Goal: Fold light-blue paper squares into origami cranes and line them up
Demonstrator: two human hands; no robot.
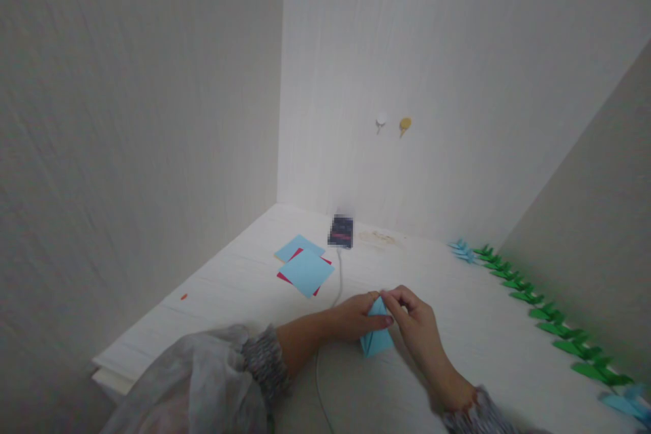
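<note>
A light blue piece of origami paper (376,342), folded to a kite-like shape, is held above the white table between both hands. My left hand (356,315) grips it from the left, the thumb lying across its front face. With fingertips pinched together, my right hand (414,315) holds the paper's top corner. The lower part of the folded paper hangs below the left thumb, and creases show on it. Part of its upper half is hidden by the fingers.
Blue and red paper sheets (306,272) lie left of a white cable (340,278), which runs to a blurred dark device (341,231). Green folded paper pieces (546,313) line the right edge, with blue ones (462,251) at the far end. Two hooks (405,123) hang on the wall.
</note>
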